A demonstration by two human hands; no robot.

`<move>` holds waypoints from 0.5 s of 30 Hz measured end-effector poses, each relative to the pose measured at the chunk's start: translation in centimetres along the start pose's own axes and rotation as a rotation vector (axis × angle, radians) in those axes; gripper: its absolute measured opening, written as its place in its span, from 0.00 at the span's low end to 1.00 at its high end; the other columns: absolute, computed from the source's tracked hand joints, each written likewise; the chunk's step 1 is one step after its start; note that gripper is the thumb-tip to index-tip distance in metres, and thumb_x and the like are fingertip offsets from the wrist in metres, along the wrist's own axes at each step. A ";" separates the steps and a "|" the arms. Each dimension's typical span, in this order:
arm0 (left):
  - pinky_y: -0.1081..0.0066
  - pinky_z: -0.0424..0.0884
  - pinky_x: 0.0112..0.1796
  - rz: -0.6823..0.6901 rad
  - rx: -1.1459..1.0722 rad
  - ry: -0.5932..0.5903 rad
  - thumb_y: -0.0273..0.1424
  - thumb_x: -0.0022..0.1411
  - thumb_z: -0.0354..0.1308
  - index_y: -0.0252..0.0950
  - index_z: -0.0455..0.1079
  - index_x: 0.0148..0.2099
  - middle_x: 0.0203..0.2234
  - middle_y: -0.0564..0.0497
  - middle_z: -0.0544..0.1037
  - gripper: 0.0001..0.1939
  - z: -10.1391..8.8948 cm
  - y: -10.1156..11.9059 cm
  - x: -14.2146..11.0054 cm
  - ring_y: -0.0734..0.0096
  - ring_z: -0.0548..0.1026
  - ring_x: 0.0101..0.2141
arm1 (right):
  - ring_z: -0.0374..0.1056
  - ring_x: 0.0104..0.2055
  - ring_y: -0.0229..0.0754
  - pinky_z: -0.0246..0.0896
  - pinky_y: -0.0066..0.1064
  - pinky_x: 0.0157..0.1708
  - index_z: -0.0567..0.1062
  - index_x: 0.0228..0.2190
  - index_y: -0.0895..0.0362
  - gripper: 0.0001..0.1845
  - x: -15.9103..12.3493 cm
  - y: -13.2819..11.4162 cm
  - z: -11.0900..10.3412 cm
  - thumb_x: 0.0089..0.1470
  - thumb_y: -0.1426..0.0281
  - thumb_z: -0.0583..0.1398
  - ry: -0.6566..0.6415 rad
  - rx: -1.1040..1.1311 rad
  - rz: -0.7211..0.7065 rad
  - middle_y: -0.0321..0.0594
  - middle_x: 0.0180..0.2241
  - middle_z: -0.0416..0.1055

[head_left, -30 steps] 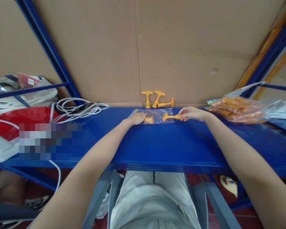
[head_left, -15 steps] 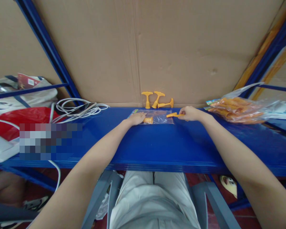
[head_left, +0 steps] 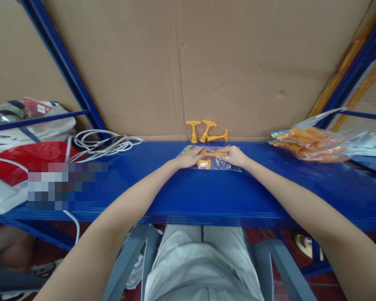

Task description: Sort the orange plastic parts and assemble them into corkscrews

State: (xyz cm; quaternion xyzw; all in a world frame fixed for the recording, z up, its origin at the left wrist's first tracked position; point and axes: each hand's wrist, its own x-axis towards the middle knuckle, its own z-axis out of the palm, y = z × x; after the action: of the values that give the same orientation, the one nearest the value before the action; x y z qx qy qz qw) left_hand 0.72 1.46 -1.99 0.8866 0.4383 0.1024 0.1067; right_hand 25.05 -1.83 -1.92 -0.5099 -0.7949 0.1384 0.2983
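A clear plastic bag [head_left: 232, 167] lies on the blue table, with a printed coloured patch at its left end. My left hand [head_left: 189, 157] is over that left end, its fingers closed on the bag. A yellow cup-shaped plastic piece [head_left: 203, 164] shows through the film beside its fingertips. My right hand [head_left: 235, 156] grips one end of a yellow T-shaped plastic piece [head_left: 216, 154] at the bag's right part; its other end reaches my left fingers. Whether this piece is fully inside the bag I cannot tell.
Behind the bag, two yellow T-shaped pieces [head_left: 193, 130] stand against the cardboard, and another [head_left: 218, 137] lies tilted beside them. A bag of orange-yellow parts [head_left: 310, 144] is at the right. White cables [head_left: 113, 144] and a red bag [head_left: 47, 154] are at the left.
My right hand has moved left with the yellow T-shaped piece, bringing it over or into the bag. The bag and my left hand have shifted slightly right and nearer.
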 end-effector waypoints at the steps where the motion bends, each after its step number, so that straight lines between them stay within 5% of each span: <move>1: 0.60 0.44 0.69 -0.009 -0.036 0.010 0.41 0.70 0.37 0.35 0.51 0.74 0.72 0.49 0.52 0.34 0.1 0.3 0.0 0.61 0.47 0.71 | 0.75 0.50 0.56 0.66 0.43 0.53 0.84 0.43 0.57 0.16 0.1 0.1 0.3 0.53 0.65 0.65 0.009 0.015 -0.008 0.44 0.45 0.81; 5: 0.63 0.52 0.67 -0.093 -0.243 0.128 0.37 0.72 0.30 0.37 0.49 0.74 0.71 0.51 0.54 0.32 0.1 0.9 0.3 0.66 0.51 0.70 | 0.72 0.55 0.57 0.62 0.47 0.58 0.81 0.49 0.56 0.19 0.1 0.1 0.6 0.55 0.67 0.65 -0.007 0.018 -0.072 0.47 0.51 0.78; 10: 0.67 0.54 0.66 -0.170 -0.357 0.260 0.34 0.74 0.26 0.31 0.53 0.72 0.70 0.46 0.57 0.32 -0.4 0.7 0.5 0.70 0.56 0.69 | 0.69 0.58 0.62 0.62 0.48 0.57 0.77 0.52 0.58 0.25 -0.4 -0.3 -0.9 0.52 0.68 0.65 -0.044 -0.276 -0.097 0.55 0.56 0.73; 15: 0.67 0.53 0.66 -0.166 -0.375 0.286 0.33 0.74 0.28 0.31 0.57 0.70 0.69 0.47 0.60 0.31 -0.5 0.6 0.3 0.69 0.58 0.68 | 0.76 0.45 0.54 0.67 0.35 0.43 0.75 0.50 0.56 0.25 -0.6 0.1 -1.6 0.50 0.65 0.67 -0.093 -0.362 0.049 0.49 0.43 0.80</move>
State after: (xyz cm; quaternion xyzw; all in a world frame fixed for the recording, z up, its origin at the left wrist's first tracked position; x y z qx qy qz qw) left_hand 1.17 1.39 -1.29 0.7886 0.4936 0.2974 0.2144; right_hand 26.28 -2.48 -0.96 -0.5674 -0.8072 0.0236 0.1612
